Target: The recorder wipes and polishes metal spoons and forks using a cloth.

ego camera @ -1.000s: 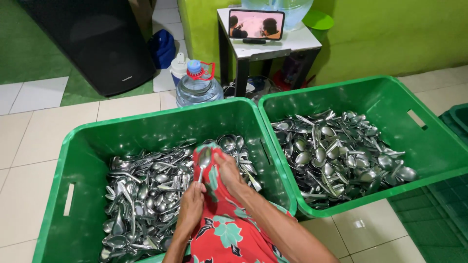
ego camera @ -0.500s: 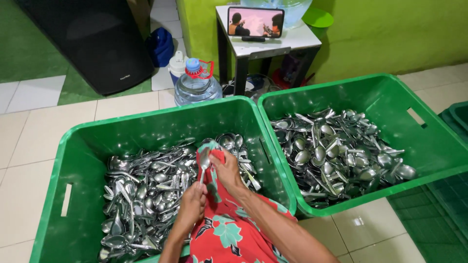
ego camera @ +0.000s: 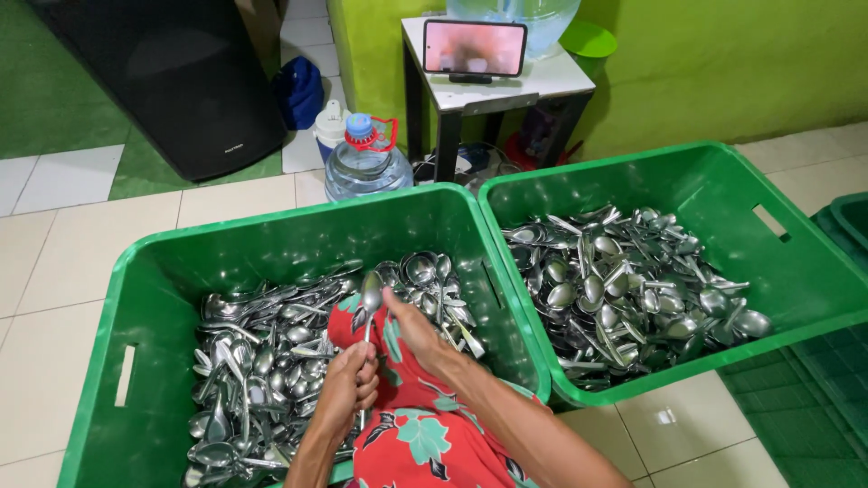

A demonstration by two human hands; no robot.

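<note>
Steel spoon — upright, bowl up.

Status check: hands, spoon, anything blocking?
Left hand gripping upright steel spoon by its handle. Right hand pressing red floral cloth against it. Nothing blocking.

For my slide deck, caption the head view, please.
Left hand holds a spoon against red floral cloth over a spoon-filled green crate.
</note>
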